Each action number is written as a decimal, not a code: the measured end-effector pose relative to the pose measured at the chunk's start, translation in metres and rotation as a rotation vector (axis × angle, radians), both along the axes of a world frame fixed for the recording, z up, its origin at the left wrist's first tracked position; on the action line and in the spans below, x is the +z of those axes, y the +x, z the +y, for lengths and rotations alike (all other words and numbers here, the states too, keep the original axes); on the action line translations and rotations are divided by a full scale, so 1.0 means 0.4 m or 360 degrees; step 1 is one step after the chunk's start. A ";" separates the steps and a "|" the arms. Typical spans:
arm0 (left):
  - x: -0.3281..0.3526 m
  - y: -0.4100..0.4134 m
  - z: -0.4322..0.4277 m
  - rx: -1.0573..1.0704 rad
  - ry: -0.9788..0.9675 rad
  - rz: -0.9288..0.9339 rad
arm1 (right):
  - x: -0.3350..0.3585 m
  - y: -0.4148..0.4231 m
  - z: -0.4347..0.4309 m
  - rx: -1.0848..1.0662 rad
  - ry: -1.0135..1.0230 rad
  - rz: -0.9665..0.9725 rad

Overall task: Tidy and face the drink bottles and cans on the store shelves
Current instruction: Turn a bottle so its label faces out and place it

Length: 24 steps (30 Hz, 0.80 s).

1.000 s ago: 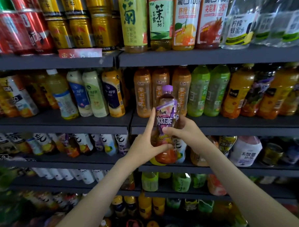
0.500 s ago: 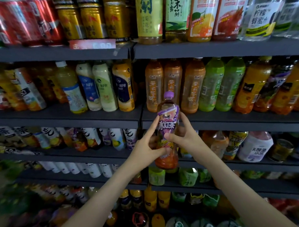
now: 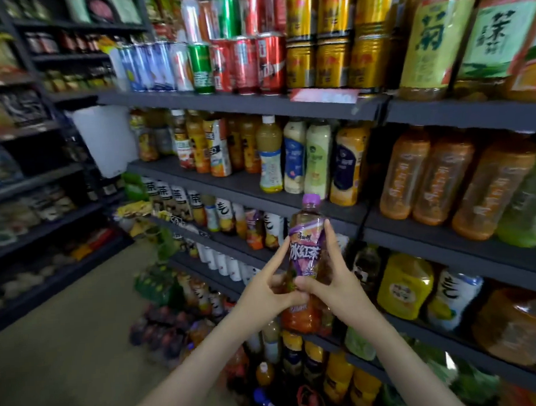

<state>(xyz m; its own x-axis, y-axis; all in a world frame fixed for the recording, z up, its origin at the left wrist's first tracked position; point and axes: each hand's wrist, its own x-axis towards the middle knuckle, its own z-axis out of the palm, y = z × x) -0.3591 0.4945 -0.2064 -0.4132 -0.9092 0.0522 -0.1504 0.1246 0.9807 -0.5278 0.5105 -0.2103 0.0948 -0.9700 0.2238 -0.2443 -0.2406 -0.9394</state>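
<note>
Dark metal shelves (image 3: 229, 186) run from the far left across your view, stocked with bottles and cans. In front of them, clear of every shelf, you hold one bottle (image 3: 306, 256) in mid-air with both hands.

Your left hand (image 3: 264, 295) grips the left side of the body. The index finger lies straight up the edge of the purple label, and the thumb presses the front at mid-height.

The bottle's long axis is close to upright, with the purple cap (image 3: 311, 201) tipped slightly to the right. The label faces you. The base hangs below both hands, unsupported.

Your right hand (image 3: 338, 292) mirrors the left: index finger up the right edge, thumb pinching the front beside the left thumb. The other fingers are behind the bottle and cannot be assessed.

Neither hand is nearer; both are on the bottle at the same height. The orange bottles (image 3: 443, 176) stand well to the right. The receiving slot is not visible, so confirm it first, then probably lead with the base.
</note>
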 end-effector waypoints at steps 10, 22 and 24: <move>0.005 0.146 -0.142 -0.0012 -0.0030 0.0071 | 0.026 0.148 -0.159 -0.0093 0.0053 -0.0128; -0.012 0.122 -0.354 -0.0511 -0.0235 -0.0270 | -0.008 0.172 -0.223 -0.0759 0.0092 -0.0259; 0.000 0.059 -0.349 -0.0646 -0.0229 -0.0234 | 0.012 0.129 -0.199 -0.0901 0.0095 -0.0257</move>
